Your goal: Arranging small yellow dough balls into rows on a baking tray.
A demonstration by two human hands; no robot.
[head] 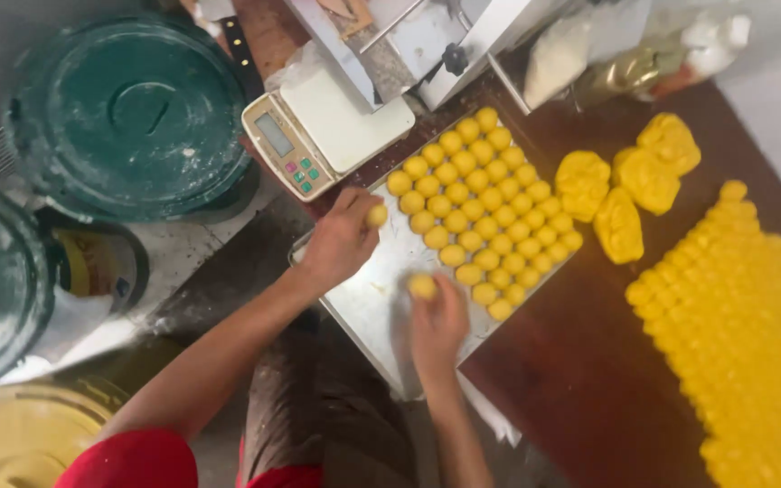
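The brown table carries everything, with the metal tray as its centre. Right of the tray lies a wide block of packed yellow balls; beyond the tray's far corner sit rough dough lumps. Green bin lids stand left of it, a kitchen scale just behind it.

On the tray, rows of dough balls fill the far half. The left hand pinches one ball in nearly closed fingertips; the right hand grips another over the bare near half.

The tray seems to overhang the table's edge, though blur hides this; a heavy press could tip it. The floor looks flour-dusted.
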